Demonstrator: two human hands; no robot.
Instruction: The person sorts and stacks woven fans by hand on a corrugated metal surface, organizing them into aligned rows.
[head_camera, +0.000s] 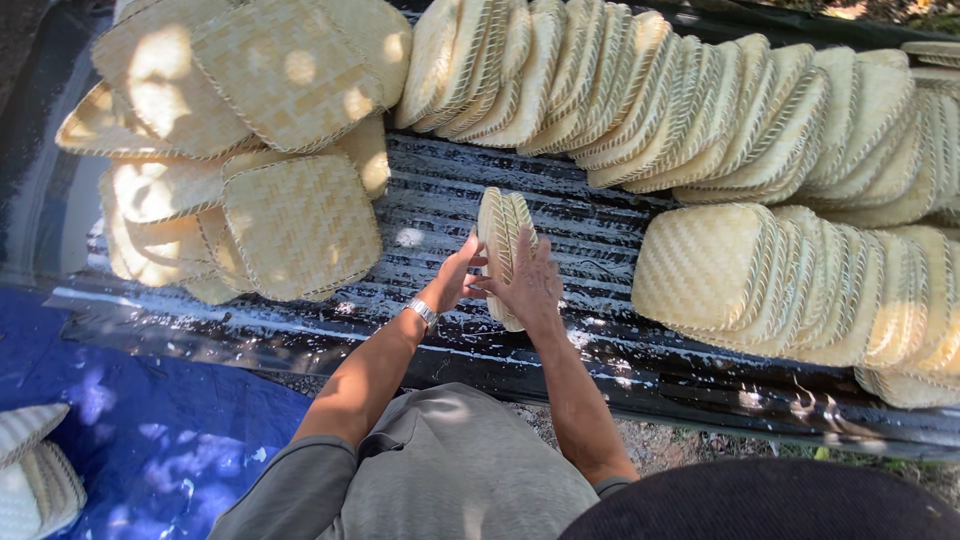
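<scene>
Seen from above, a small stack of woven trays (503, 245) stands on edge on the dark ribbed truck bed (600, 240), held between both hands. The left hand (455, 275), with a wristwatch (424, 312), presses its fingers against the stack's left face; the right hand (530, 285) lies closed over the right face and lower edge. Leaning rows of trays (720, 110) fill the bed to the right, with loose piles (250, 150) at left. The step appears to be squaring a handful; setting it against a row would call for keeping the trays pressed together and upright.
</scene>
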